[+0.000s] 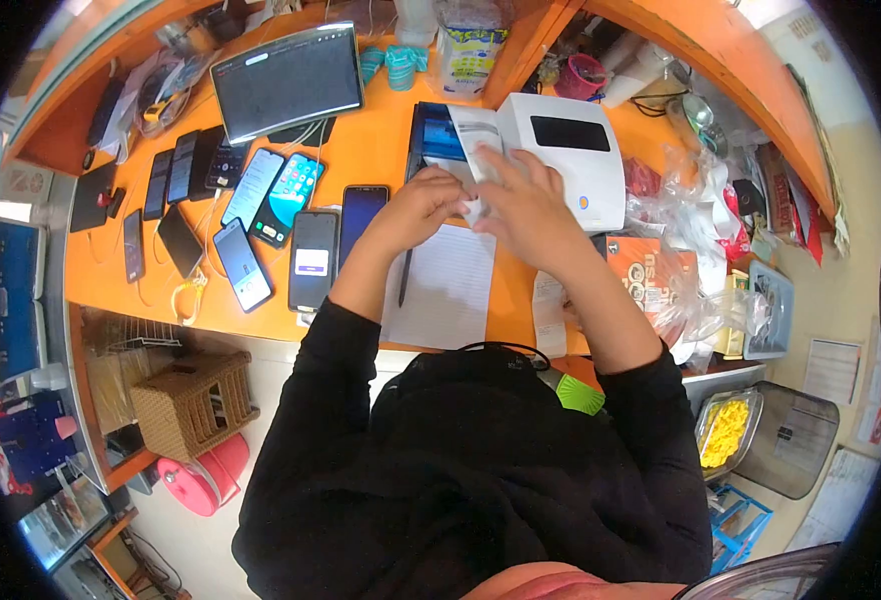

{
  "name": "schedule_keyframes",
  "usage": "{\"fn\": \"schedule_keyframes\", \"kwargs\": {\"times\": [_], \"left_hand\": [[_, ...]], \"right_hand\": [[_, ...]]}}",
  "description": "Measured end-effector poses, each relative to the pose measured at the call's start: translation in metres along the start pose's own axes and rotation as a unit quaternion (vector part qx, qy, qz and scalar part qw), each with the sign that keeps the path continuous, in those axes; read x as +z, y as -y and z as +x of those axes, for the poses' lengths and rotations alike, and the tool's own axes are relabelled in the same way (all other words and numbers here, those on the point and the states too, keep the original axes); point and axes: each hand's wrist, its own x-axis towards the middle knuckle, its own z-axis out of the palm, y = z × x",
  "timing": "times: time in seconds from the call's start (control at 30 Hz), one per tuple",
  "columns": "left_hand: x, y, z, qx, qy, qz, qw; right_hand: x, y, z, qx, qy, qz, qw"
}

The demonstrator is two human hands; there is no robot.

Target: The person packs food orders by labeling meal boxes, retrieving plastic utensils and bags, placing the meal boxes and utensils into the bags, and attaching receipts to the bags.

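My left hand point(419, 208) pinches the end of a white paper strip point(478, 128) over the desk. From the other side my right hand point(529, 208) grips the same strip between thumb and fingers; the exact contact is partly hidden. The strip runs up from my hands, beside a white printer-like machine point(566, 165) with a dark window. Below my hands lies a lined notebook page point(448, 290), with a dark pen point(405, 278) along its left side. Behind the strip is a blue and dark item point(439, 132), partly covered.
Several phones lie to the left, including one with a lit screen point(311, 262). A tablet-like screen point(289, 82) stands at the back. On the right are crumpled plastic bags point(696, 200) and an orange packet point(651, 270). A long receipt point(549, 315) hangs near the front edge.
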Motion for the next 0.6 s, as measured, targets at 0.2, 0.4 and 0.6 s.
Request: {"fn": "schedule_keyframes", "kwargs": {"times": [0.2, 0.4, 0.6], "left_hand": [[-0.007, 0.008, -0.009, -0.009, 0.018, -0.035, 0.999], [0.006, 0.021, -0.007, -0.005, 0.011, -0.066, 0.998], [0.016, 0.025, 0.002, -0.04, -0.004, -0.109, 0.993]], "right_hand": [[0.016, -0.004, 0.005, -0.059, 0.107, -0.032, 0.992], [0.031, -0.011, -0.008, -0.134, 0.008, -0.081, 0.988], [0.027, -0.009, -0.022, -0.189, -0.05, -0.09, 0.976]]}}
